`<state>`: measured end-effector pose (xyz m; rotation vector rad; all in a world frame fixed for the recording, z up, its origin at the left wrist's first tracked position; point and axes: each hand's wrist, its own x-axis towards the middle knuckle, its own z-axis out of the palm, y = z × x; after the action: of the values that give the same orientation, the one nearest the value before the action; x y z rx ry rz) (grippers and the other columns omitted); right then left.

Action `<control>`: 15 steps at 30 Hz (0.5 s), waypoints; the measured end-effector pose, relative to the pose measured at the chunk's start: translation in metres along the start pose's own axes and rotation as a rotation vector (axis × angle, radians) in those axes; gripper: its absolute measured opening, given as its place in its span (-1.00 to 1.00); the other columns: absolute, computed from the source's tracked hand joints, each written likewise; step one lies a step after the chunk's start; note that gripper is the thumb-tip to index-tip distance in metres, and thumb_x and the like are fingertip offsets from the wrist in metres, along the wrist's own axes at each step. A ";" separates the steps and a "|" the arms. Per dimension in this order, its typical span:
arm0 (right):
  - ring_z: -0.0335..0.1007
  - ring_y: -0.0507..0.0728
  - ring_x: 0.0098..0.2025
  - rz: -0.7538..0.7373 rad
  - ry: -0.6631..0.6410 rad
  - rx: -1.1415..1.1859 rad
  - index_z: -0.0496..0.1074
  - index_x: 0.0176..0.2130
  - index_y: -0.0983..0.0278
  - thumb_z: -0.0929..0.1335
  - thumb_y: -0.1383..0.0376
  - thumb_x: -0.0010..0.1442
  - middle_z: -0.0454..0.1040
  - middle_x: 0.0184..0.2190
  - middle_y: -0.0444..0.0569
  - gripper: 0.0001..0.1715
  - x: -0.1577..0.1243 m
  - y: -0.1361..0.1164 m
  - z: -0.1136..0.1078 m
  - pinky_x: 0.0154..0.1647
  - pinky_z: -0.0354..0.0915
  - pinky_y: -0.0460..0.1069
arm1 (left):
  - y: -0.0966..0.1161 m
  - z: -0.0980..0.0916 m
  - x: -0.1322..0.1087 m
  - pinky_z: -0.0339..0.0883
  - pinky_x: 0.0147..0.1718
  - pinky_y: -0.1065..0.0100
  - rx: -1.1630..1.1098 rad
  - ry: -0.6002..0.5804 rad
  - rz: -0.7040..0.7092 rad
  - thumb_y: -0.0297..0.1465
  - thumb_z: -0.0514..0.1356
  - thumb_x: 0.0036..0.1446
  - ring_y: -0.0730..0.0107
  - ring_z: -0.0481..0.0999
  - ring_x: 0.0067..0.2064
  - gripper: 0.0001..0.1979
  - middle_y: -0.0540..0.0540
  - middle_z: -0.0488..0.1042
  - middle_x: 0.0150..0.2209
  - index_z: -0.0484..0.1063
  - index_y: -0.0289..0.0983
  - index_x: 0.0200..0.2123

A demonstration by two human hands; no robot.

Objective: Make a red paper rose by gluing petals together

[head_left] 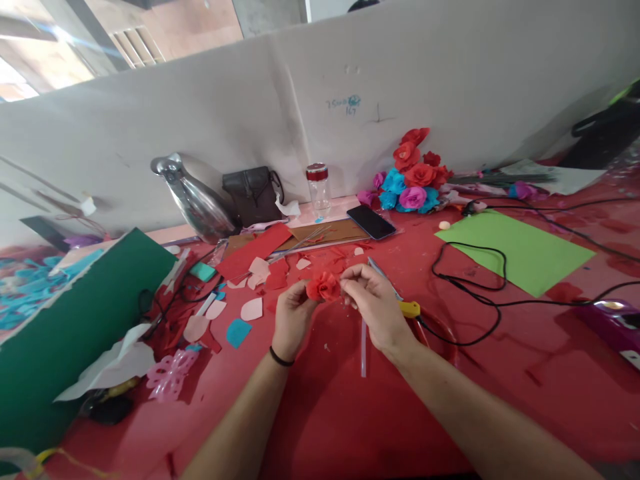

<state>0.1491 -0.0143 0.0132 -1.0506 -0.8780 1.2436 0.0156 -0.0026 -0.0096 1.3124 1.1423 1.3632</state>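
A red paper flower (pixel 324 287) is held up over the red table between my two hands. My left hand (pixel 294 316), with a black band at the wrist, closes on the flower's left side. My right hand (pixel 373 300) pinches at its right edge, thumb and fingertips together on a petal. Just beyond and under the right hand lies a tool with a yellow end (pixel 410 309), partly hidden by the hand. A clear glue stick (pixel 363 350) points toward me below it.
Cut petals (pixel 239 333) lie scattered on the left, near a green box (pixel 95 313) of blue pieces. Behind are a steel jug (pixel 195 200), glass jar (pixel 319 190), phone (pixel 371 221) and finished paper flowers (pixel 413 198). A black cable (pixel 493 303) loops by green paper (pixel 520 250).
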 end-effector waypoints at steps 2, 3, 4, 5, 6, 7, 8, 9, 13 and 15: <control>0.19 0.01 -0.52 0.006 0.024 -0.011 0.37 -0.47 0.21 0.36 0.20 -0.03 0.34 -0.58 -0.21 -0.87 0.002 0.000 -0.002 -0.48 0.10 -0.06 | 0.000 0.000 0.000 0.38 -0.23 0.29 -0.008 -0.008 -0.003 -0.37 0.32 -0.13 0.34 0.47 -0.35 -0.89 -0.03 0.56 -0.45 0.54 -0.27 -0.46; 0.23 0.02 -0.47 0.027 0.023 -0.016 0.40 -0.44 0.20 0.36 0.16 -0.01 0.38 -0.53 -0.19 -0.84 0.003 -0.001 -0.003 -0.45 0.12 -0.06 | 0.001 -0.001 -0.001 0.38 -0.21 0.26 -0.008 -0.019 -0.005 -0.36 0.32 -0.13 0.32 0.48 -0.33 -0.88 -0.04 0.56 -0.44 0.54 -0.27 -0.45; 0.28 0.04 -0.42 0.056 0.009 -0.018 0.42 -0.42 0.20 0.36 0.13 -0.01 0.42 -0.48 -0.17 -0.81 0.004 -0.001 -0.004 -0.41 0.15 -0.05 | 0.001 -0.001 -0.001 0.38 -0.19 0.25 -0.006 -0.035 -0.008 -0.36 0.32 -0.13 0.30 0.49 -0.32 -0.88 -0.04 0.57 -0.43 0.54 -0.27 -0.45; 0.30 0.06 -0.38 0.085 -0.020 -0.014 0.45 -0.40 0.20 0.37 0.10 -0.01 0.44 -0.44 -0.15 -0.78 0.005 -0.001 -0.004 -0.37 0.17 -0.04 | 0.002 -0.001 -0.001 0.38 -0.18 0.24 -0.002 -0.052 -0.010 -0.35 0.32 -0.13 0.29 0.49 -0.32 -0.87 -0.04 0.57 -0.44 0.55 -0.27 -0.46; 0.32 0.06 -0.37 0.104 -0.056 -0.004 0.46 -0.39 0.20 0.38 0.09 -0.02 0.46 -0.43 -0.13 -0.75 0.006 -0.002 -0.005 -0.35 0.18 -0.04 | 0.002 0.000 -0.002 0.38 -0.18 0.24 0.005 -0.071 -0.013 -0.34 0.32 -0.12 0.29 0.50 -0.32 -0.87 -0.04 0.57 -0.44 0.55 -0.27 -0.47; 0.32 0.06 -0.37 0.108 -0.089 0.008 0.47 -0.40 0.21 0.39 0.09 -0.03 0.46 -0.44 -0.13 -0.75 0.006 -0.002 -0.005 -0.34 0.19 -0.03 | 0.003 0.000 -0.002 0.38 -0.19 0.25 0.010 -0.086 -0.014 -0.33 0.32 -0.12 0.29 0.50 -0.33 -0.87 -0.04 0.57 -0.45 0.54 -0.28 -0.48; 0.32 0.06 -0.39 0.092 -0.110 0.014 0.47 -0.41 0.22 0.40 0.10 -0.04 0.46 -0.46 -0.13 -0.75 0.006 -0.003 -0.005 -0.33 0.20 -0.03 | 0.004 0.000 -0.002 0.38 -0.20 0.26 0.013 -0.098 -0.013 -0.33 0.32 -0.11 0.30 0.50 -0.34 -0.87 -0.04 0.56 -0.46 0.54 -0.28 -0.49; 0.32 0.05 -0.40 0.061 -0.120 0.009 0.47 -0.43 0.23 0.41 0.12 -0.05 0.46 -0.48 -0.13 -0.77 0.006 -0.004 -0.005 -0.33 0.21 -0.03 | 0.004 0.001 -0.002 0.38 -0.22 0.28 0.013 -0.108 -0.011 -0.32 0.32 -0.10 0.31 0.50 -0.35 -0.87 -0.04 0.56 -0.47 0.54 -0.28 -0.50; 0.35 0.07 -0.40 -0.133 -0.053 -0.132 0.46 -0.42 0.22 0.40 0.17 -0.01 0.49 -0.46 -0.10 -0.83 0.003 -0.009 -0.007 -0.31 0.25 -0.02 | 0.005 0.001 -0.002 0.38 -0.25 0.29 0.026 -0.126 0.006 -0.30 0.31 -0.08 0.31 0.48 -0.36 -0.85 -0.04 0.55 -0.49 0.54 -0.27 -0.52; 0.36 0.08 -0.40 -0.222 -0.010 -0.236 0.47 -0.38 0.22 0.38 0.17 0.04 0.50 -0.44 -0.08 -0.83 0.002 -0.012 -0.009 -0.31 0.25 -0.01 | 0.003 0.000 -0.002 0.37 -0.26 0.28 0.053 -0.119 0.016 -0.29 0.30 -0.07 0.30 0.47 -0.37 -0.84 -0.05 0.54 -0.49 0.53 -0.27 -0.54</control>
<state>0.1616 -0.0138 0.0217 -1.0994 -1.1370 0.9767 0.0155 -0.0047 -0.0066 1.4239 1.0957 1.2560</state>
